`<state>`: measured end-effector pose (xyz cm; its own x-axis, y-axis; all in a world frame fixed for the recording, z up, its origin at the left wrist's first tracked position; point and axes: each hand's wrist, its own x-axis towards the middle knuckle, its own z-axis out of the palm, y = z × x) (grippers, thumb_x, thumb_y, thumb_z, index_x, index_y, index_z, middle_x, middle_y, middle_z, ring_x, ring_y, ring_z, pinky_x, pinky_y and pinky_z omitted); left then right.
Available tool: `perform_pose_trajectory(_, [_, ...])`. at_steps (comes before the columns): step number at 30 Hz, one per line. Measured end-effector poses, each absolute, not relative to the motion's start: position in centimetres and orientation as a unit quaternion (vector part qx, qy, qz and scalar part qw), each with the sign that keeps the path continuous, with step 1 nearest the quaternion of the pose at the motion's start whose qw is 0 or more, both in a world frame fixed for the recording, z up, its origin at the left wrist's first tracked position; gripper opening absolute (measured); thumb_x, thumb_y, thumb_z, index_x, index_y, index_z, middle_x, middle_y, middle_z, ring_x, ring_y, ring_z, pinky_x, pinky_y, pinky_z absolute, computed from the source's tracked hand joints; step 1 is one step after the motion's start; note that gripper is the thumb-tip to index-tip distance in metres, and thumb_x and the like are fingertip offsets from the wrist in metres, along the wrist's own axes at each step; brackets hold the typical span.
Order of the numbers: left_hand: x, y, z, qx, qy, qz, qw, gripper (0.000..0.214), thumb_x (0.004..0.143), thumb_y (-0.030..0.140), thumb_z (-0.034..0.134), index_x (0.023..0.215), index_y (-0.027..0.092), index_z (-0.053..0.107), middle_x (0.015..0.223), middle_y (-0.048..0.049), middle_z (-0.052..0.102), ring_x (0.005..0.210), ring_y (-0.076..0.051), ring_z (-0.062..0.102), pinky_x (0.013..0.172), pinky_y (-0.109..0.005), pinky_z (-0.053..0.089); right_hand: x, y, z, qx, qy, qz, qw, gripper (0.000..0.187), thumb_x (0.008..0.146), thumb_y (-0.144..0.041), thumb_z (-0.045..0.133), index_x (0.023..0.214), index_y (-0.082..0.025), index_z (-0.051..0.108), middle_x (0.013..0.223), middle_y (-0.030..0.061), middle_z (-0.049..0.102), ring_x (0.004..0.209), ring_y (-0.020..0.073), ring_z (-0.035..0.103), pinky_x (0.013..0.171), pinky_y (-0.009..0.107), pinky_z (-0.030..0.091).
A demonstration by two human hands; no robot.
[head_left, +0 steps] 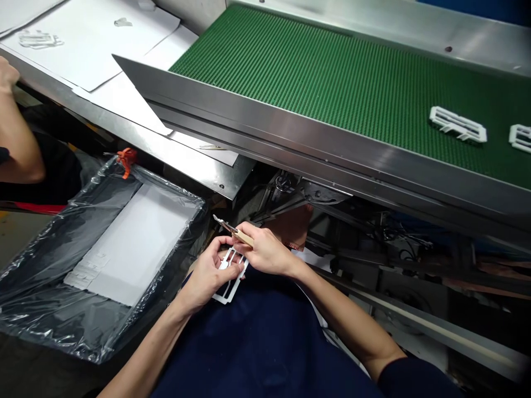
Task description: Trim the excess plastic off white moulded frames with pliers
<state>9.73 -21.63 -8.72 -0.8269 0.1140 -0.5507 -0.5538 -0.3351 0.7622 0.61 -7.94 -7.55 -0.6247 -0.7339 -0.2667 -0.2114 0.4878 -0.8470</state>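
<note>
My left hand [213,271] pinches a white plastic frame part [226,293] with long slots, held low in front of my dark blue shirt. Its thumb lies across the part's face. In my right hand [265,249] is a slim hand tool [244,238] with a tan handle and a narrow metal end pointing up and left; its exact kind is unclear. The fingers of that hand also come close to the part's upper end, and they hide some of it. Farther off, two similar white parts lie on the green conveyor belt, one whole part [457,124] and one cut off by the view's edge [520,137].
The conveyor's metal side rail [265,124] runs above my hands. At left stands a bin lined with clear plastic [37,287], with white sheets and parts inside. A metal bench [194,168] bears white sheets and small scraps. Another person's arm [20,138] shows at far left.
</note>
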Motion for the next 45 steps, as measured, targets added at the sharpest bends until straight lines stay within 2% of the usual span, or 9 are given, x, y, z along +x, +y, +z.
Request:
perform_pose_trajectory(10, [10.0,-21.4,-9.0,-0.209,0.53,0.797,0.199,0.041,0.073,0.018,0.066,0.105,0.021,0.041,0.079,0.0025,0.058,0.065,-0.011,0.054,0.065,-0.026,0.05,0.7,-8.0,-7.9,-0.313,0.802,-0.402,0.312,0.012,0.077,-0.018,0.048,0.087,-0.023,0.048,0.075,-0.0032,0.06,0.063,0.0111,0.054,0.056,0.02,0.035])
perform_pose_trajectory(18, [10.4,-21.2,-8.9,-0.192,0.515,0.815,0.181,0.046,0.074,0.024,0.069,0.109,0.021,0.04,0.084,0.0002,0.06,0.07,-0.013,0.056,0.066,-0.027,0.053,0.9,-8.2,-7.7,-0.303,0.8,-0.409,0.319,0.012,0.076,-0.017,0.05,0.086,-0.022,0.049,0.067,-0.0057,0.055,0.057,0.0092,0.05,0.053,0.019,0.032])
perform_pose_trajectory(21, [10.6,-21.1,-8.9,-0.199,0.53,0.81,0.153,0.047,0.075,0.025,0.068,0.112,0.021,0.04,0.079,0.0012,0.06,0.067,-0.012,0.058,0.065,-0.025,0.051,1.2,-8.0,-7.6,-0.274,0.792,-0.443,0.319,0.007,0.079,-0.023,0.052,0.085,-0.022,0.049,0.067,-0.0059,0.053,0.058,0.0089,0.049,0.054,0.019,0.033])
perform_pose_trajectory(25, [10.4,-21.0,-8.8,-0.228,0.547,0.798,0.111,0.048,0.076,0.025,0.068,0.115,0.022,0.04,0.075,0.0028,0.06,0.064,-0.012,0.062,0.063,-0.022,0.05,1.4,-7.6,-7.6,-0.208,0.776,-0.509,0.31,0.011,0.081,-0.028,0.054,0.087,-0.02,0.05,0.072,-0.0044,0.053,0.064,0.0101,0.05,0.062,0.021,0.039])
perform_pose_trajectory(31, [10.0,-20.9,-8.7,-0.202,0.539,0.811,0.103,0.039,0.08,0.026,0.064,0.113,0.02,0.045,0.084,0.0002,0.061,0.072,-0.014,0.065,0.073,-0.025,0.051,1.3,-7.8,-7.9,-0.157,0.752,-0.575,0.281,0.009,0.078,-0.024,0.055,0.084,-0.019,0.05,0.071,-0.0043,0.05,0.063,0.0096,0.048,0.06,0.022,0.041])
perform_pose_trajectory(36, [10.1,-21.2,-8.7,-0.187,0.538,0.814,0.114,0.035,0.083,0.027,0.06,0.115,0.022,0.047,0.099,-0.0031,0.061,0.086,-0.017,0.064,0.08,-0.027,0.05,1.2,-8.0,-7.8,-0.141,0.74,-0.598,0.273,0.01,0.077,-0.023,0.056,0.084,-0.019,0.051,0.071,-0.0039,0.051,0.062,0.0097,0.048,0.06,0.022,0.041])
perform_pose_trajectory(40, [10.1,-21.2,-8.4,-0.21,0.51,0.827,0.105,0.038,0.083,0.025,0.061,0.117,0.024,0.046,0.1,-0.0028,0.063,0.083,-0.015,0.065,0.075,-0.022,0.05,1.1,-8.2,-7.9,-0.124,0.733,-0.621,0.248,0.01,0.077,-0.023,0.058,0.083,-0.019,0.051,0.072,-0.0036,0.052,0.062,0.0096,0.048,0.06,0.023,0.042])
perform_pose_trajectory(45, [8.4,-22.2,-8.2,-0.271,0.481,0.831,0.074,0.037,0.075,0.025,0.07,0.107,0.018,0.052,0.086,-0.0044,0.068,0.068,-0.016,0.067,0.065,-0.022,0.052,1.0,-8.7,-8.2,-0.065,0.721,-0.662,0.194,0.013,0.076,-0.025,0.06,0.084,-0.019,0.051,0.069,-0.0038,0.05,0.06,0.0096,0.048,0.059,0.023,0.043])
